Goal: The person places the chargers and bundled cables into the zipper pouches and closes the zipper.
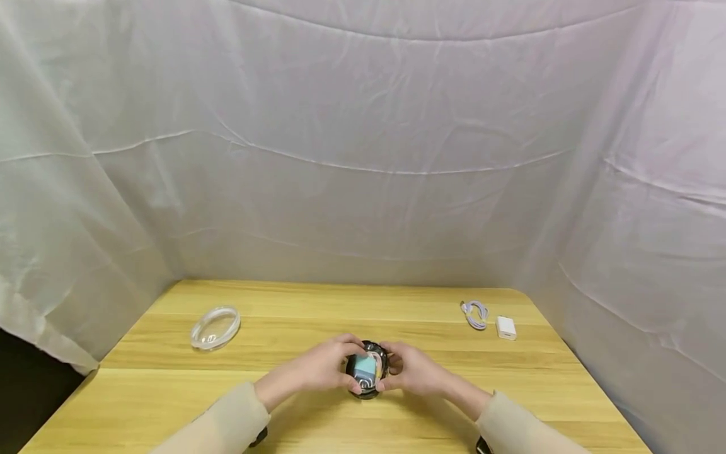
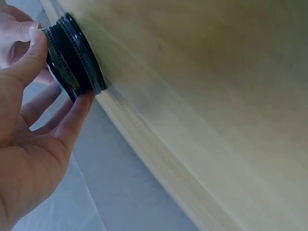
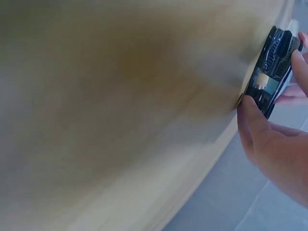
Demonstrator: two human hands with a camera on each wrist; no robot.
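A small round black case [image 1: 368, 395] stands on the table between both hands, with toothed, zip-like bands round its side [image 2: 72, 50]. Seen from the head, a teal and blue piece [image 1: 365, 366] and a pale looped cable [image 1: 379, 360] lie within its rim. My left hand [image 1: 329, 366] grips the left edge, thumb at the near side and fingers at the far side. Opposite it, my right hand [image 1: 416, 371] holds the right edge between thumb and fingers. The right wrist view shows the case [image 3: 274, 57] side-on, with some teal contents between its dark edges.
On the wooden table [image 1: 317, 302], a clear round ring-like lid or dish [image 1: 216, 328] lies at the left. A coiled lilac cable [image 1: 475, 314] and a white charger block [image 1: 506, 328] lie at the back right. Pale cloth [image 1: 363, 189] hangs round the table's back and sides.
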